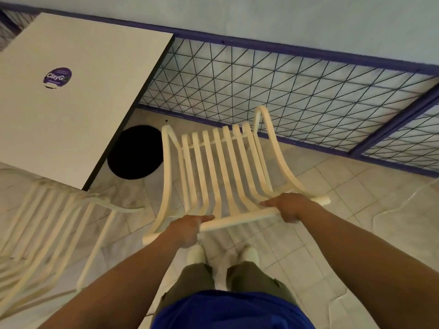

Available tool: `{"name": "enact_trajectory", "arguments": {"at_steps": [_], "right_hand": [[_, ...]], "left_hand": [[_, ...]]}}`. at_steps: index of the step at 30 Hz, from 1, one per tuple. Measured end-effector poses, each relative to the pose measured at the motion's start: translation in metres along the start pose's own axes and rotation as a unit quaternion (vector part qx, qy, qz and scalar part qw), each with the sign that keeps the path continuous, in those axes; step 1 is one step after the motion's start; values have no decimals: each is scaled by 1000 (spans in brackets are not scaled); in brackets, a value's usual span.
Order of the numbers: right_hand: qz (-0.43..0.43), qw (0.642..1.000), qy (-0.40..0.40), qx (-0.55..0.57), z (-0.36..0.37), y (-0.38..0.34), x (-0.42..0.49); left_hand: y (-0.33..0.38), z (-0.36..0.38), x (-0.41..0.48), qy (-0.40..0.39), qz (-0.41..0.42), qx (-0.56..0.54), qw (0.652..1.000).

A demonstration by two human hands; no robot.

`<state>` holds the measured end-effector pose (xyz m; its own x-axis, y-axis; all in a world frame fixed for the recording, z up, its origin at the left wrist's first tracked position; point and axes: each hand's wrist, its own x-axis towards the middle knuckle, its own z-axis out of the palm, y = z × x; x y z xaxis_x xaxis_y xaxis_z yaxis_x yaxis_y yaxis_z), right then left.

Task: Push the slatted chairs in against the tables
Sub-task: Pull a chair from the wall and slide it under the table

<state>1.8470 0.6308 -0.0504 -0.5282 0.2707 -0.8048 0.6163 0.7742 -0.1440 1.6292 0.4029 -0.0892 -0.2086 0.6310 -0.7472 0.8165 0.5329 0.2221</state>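
A cream slatted chair (pixel 221 167) stands on the tiled floor in front of me, to the right of the white table (pixel 71 110) and apart from its edge. My left hand (pixel 187 230) grips the left part of the chair's top rail. My right hand (pixel 288 207) grips the right part of the same rail. A second cream slatted chair (pixel 54 219) sits at the lower left, its front close to the table's near edge.
The table's round black base (pixel 136 153) rests on the floor between table and chair. A purple-framed wire-mesh railing (pixel 273 91) runs along the far side. A thin white cord (pixel 403 205) lies on the tiles at right. My feet (pixel 223 255) stand behind the chair.
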Motion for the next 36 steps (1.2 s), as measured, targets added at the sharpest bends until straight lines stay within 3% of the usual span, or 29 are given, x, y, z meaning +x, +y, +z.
{"name": "enact_trajectory", "arguments": {"at_steps": [19, 32, 36], "right_hand": [[94, 991, 98, 17, 16, -23, -23], [-64, 998, -20, -14, 0, 12, 9], [-78, 996, -28, -25, -1, 21, 14]], "left_hand": [[-4, 3, 0, 18, 35, -14, 999], [2, 1, 0, -5, -33, 2, 999], [10, 3, 0, -4, -63, -22, 998]]}}
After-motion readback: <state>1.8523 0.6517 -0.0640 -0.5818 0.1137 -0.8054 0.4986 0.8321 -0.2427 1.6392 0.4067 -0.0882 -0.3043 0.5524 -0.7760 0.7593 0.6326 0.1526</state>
